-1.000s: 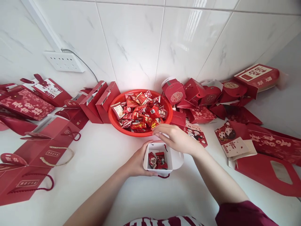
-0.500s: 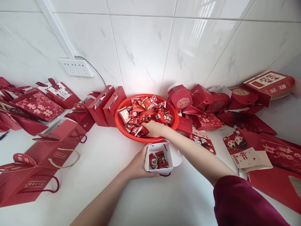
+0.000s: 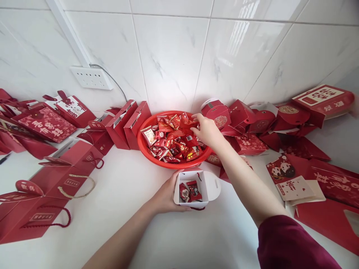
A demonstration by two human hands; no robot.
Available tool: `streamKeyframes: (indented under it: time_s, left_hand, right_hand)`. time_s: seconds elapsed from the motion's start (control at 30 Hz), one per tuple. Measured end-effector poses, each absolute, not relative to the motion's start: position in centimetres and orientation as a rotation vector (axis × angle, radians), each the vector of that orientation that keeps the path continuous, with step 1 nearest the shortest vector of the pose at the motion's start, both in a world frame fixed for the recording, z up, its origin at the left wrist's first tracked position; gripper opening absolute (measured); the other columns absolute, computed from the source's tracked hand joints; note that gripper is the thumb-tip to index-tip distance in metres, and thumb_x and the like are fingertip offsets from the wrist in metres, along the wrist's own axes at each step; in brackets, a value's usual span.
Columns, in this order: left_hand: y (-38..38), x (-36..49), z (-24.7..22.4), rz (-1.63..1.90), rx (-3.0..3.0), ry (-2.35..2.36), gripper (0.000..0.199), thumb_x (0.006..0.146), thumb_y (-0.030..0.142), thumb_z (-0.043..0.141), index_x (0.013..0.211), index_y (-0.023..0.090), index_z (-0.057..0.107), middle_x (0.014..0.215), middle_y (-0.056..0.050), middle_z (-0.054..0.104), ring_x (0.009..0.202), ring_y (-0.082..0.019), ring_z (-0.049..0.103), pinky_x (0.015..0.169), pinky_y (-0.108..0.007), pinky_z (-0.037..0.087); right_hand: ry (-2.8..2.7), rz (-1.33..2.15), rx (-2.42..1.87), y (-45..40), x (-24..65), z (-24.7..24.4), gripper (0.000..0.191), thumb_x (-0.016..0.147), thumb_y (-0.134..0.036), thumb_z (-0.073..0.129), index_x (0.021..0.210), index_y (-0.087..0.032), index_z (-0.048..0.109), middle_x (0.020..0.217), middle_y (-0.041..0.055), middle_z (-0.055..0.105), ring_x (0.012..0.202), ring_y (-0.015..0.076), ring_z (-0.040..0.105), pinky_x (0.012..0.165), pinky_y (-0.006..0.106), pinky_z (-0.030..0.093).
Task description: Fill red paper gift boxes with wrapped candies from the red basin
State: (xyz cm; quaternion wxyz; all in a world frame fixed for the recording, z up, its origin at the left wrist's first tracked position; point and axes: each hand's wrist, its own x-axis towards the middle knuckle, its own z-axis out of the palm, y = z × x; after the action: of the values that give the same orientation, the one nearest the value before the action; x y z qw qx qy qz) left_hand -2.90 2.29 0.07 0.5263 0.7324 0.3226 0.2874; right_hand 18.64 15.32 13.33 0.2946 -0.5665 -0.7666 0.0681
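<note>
Parts thumb and fingers of the right hand slightly over the right side of the red basin (cannot tell whether pinching a red-wrapped sweet). Curls the left hand around the left side of an open white-lined box, just in front of the basin. Shows two small packets inside: looks partly filled, not yet closed, with plenty left to draw from. Offers open room on the white table nearer the body; stops behind at the tiled wall, hemmed by red cartons leftward and piled packaging rightward.
</note>
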Motion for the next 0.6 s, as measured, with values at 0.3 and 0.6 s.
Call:
streamKeyframes:
  time_s: [0.3, 0.6]
  left_hand:
    - [2.2, -2.7, 0.2, 0.681, 1.749, 0.785, 0.117, 0.059, 0.036, 0.091, 0.152, 0.029, 0.02, 0.152, -0.014, 0.042, 0.138, -0.035, 0.044, 0.113, -0.051, 0.038]
    - [2.4, -3.0, 0.0, 0.678, 1.863, 0.821, 0.121, 0.057, 0.039, 0.092, 0.152, 0.025, 0.018, 0.149, -0.017, 0.044, 0.135, -0.038, 0.047, 0.111, -0.05, 0.04]
  right_hand:
    - [-2.76, 0.832, -1.065, 14.5, 14.1, 10.8, 0.021, 0.094, -0.025, 0.054, 0.102, -0.018, 0.072, 0.106, 0.0062, 0.074, 0.097, 0.0216, 0.068, 0.088, 0.029, 0.047]
    - [-3.002, 1.061, -1.094, 17.2, 10.5, 8.8, 0.036, 0.084, -0.031, 0.062, 0.113, -0.013, 0.072, 0.112, 0.0123, 0.074, 0.092, 0.026, 0.069, 0.077, 0.029, 0.051]
